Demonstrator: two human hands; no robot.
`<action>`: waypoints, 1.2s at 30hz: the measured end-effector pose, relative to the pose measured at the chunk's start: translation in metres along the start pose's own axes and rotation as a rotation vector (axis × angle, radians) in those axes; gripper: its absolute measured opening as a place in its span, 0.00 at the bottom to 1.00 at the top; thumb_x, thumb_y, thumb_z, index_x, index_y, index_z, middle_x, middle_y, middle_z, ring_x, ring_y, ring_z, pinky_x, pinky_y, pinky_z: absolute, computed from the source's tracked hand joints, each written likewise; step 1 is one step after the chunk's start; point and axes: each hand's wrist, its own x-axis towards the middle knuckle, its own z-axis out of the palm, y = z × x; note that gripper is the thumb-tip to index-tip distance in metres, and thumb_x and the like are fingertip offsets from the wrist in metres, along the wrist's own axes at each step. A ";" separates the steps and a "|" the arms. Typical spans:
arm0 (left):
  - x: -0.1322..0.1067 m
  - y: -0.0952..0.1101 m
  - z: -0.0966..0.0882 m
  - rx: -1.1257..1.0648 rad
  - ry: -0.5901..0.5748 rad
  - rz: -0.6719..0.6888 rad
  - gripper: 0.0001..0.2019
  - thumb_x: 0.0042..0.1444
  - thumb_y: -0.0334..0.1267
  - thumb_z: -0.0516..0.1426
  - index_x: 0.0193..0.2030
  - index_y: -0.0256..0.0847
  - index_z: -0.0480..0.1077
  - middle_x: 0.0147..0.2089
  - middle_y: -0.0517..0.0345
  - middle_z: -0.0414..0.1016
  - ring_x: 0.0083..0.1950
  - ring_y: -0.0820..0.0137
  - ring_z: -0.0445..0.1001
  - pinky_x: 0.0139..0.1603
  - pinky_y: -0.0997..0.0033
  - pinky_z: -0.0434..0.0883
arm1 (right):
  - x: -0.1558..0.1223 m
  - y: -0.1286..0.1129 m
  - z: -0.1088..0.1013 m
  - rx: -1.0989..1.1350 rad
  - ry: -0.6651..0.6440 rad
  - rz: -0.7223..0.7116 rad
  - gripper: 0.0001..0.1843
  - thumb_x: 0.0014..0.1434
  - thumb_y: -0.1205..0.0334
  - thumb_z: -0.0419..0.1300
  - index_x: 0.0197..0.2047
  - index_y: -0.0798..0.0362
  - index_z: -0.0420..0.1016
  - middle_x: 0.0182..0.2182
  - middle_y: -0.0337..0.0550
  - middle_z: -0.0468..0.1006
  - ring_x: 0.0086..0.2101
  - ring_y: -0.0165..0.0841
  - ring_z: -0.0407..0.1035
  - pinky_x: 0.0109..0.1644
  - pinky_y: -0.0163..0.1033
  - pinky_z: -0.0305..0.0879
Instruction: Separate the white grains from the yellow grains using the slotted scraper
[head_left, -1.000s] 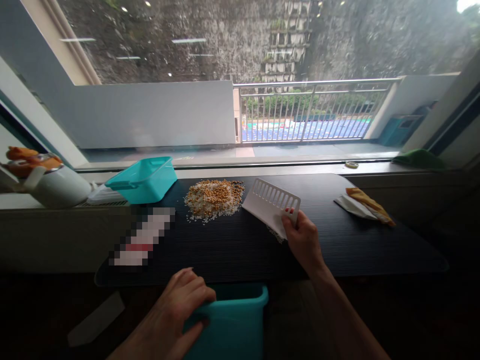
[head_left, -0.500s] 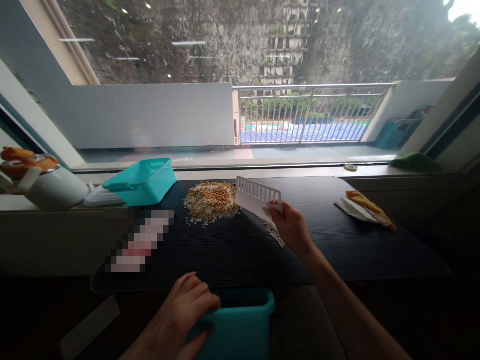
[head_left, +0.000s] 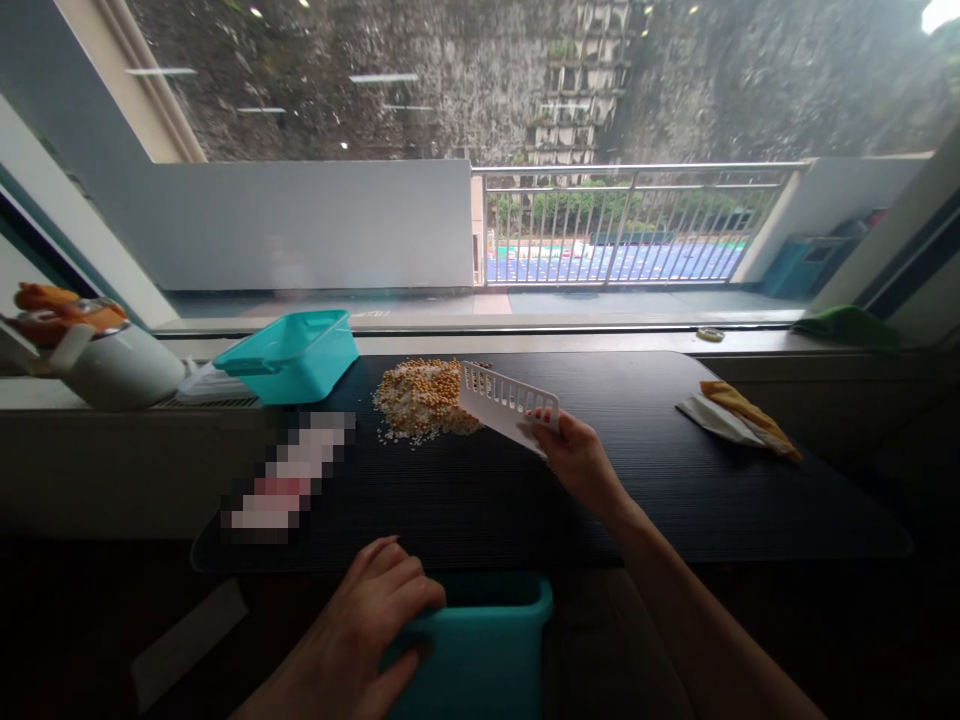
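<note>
My right hand [head_left: 581, 455] grips a white slotted plastic scraper [head_left: 499, 405] by its right end. The scraper's left end is up against the right side of a heap of white rice grains and yellow beans [head_left: 420, 400], hiding part of it. This heap lies on the dark tabletop [head_left: 450, 500] near its far edge. Below the table's front edge, my left hand [head_left: 386, 610] is closed over the rim of a teal bin [head_left: 480, 660], thumb on the outside. The bin's inside is dark, so its contents cannot be made out.
A teal basket [head_left: 300, 355] tilts at the table's far left. Beside it stands a white pot [head_left: 124, 370] with orange objects. A blurred-out pale strip [head_left: 292, 480] lies at left, a folded yellow and white cloth [head_left: 739, 420] at right. The window ledge runs behind.
My right hand has drawn the scraper slightly left, into the heap. A trail of rice that lay beneath it at the right no longer shows. The left hand keeps its hold.
</note>
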 end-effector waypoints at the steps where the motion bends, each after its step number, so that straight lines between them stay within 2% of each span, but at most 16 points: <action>1: -0.001 -0.001 0.001 -0.001 -0.006 -0.004 0.21 0.49 0.20 0.53 0.46 0.49 0.66 0.43 0.65 0.71 0.50 0.67 0.70 0.70 0.56 0.48 | -0.001 0.000 -0.001 -0.001 -0.002 0.002 0.16 0.59 0.55 0.58 0.46 0.53 0.79 0.36 0.44 0.82 0.37 0.39 0.75 0.46 0.44 0.69; 15: -0.002 0.000 -0.002 0.012 -0.018 -0.007 0.22 0.50 0.20 0.53 0.47 0.50 0.66 0.46 0.65 0.72 0.54 0.67 0.69 0.70 0.59 0.44 | -0.016 -0.004 -0.010 0.011 -0.062 -0.024 0.14 0.61 0.56 0.57 0.44 0.54 0.78 0.35 0.43 0.80 0.37 0.38 0.73 0.45 0.43 0.67; 23: 0.001 0.006 -0.002 -0.026 0.045 -0.018 0.19 0.49 0.20 0.54 0.43 0.48 0.67 0.40 0.65 0.71 0.49 0.67 0.69 0.67 0.61 0.48 | -0.026 -0.013 -0.014 0.017 -0.067 -0.007 0.12 0.60 0.58 0.57 0.44 0.53 0.77 0.37 0.43 0.81 0.39 0.39 0.72 0.45 0.43 0.65; 26: 0.001 0.006 -0.003 -0.031 0.012 -0.006 0.19 0.50 0.21 0.54 0.44 0.48 0.67 0.41 0.65 0.71 0.49 0.67 0.69 0.67 0.60 0.48 | -0.031 -0.018 -0.018 0.018 -0.029 0.007 0.12 0.59 0.58 0.58 0.43 0.52 0.77 0.34 0.41 0.80 0.36 0.37 0.72 0.43 0.42 0.66; 29: 0.000 0.004 -0.002 -0.020 0.023 -0.016 0.19 0.50 0.21 0.54 0.45 0.48 0.67 0.42 0.65 0.71 0.50 0.67 0.68 0.68 0.60 0.45 | -0.037 -0.024 -0.020 0.058 0.124 0.049 0.11 0.57 0.56 0.60 0.41 0.52 0.76 0.31 0.40 0.79 0.32 0.35 0.71 0.38 0.40 0.66; 32: -0.009 -0.001 -0.001 0.012 0.055 -0.048 0.18 0.50 0.22 0.54 0.44 0.48 0.67 0.42 0.65 0.71 0.49 0.67 0.70 0.68 0.58 0.45 | -0.042 -0.027 -0.012 0.178 0.225 0.095 0.13 0.57 0.54 0.61 0.42 0.51 0.74 0.31 0.39 0.78 0.31 0.34 0.70 0.36 0.38 0.66; 36: -0.035 -0.014 -0.007 0.111 0.149 -0.119 0.16 0.50 0.24 0.55 0.43 0.48 0.68 0.41 0.66 0.73 0.48 0.66 0.71 0.66 0.58 0.49 | -0.048 -0.029 0.015 0.280 0.075 0.077 0.13 0.57 0.54 0.61 0.43 0.50 0.73 0.34 0.40 0.77 0.35 0.35 0.70 0.39 0.38 0.67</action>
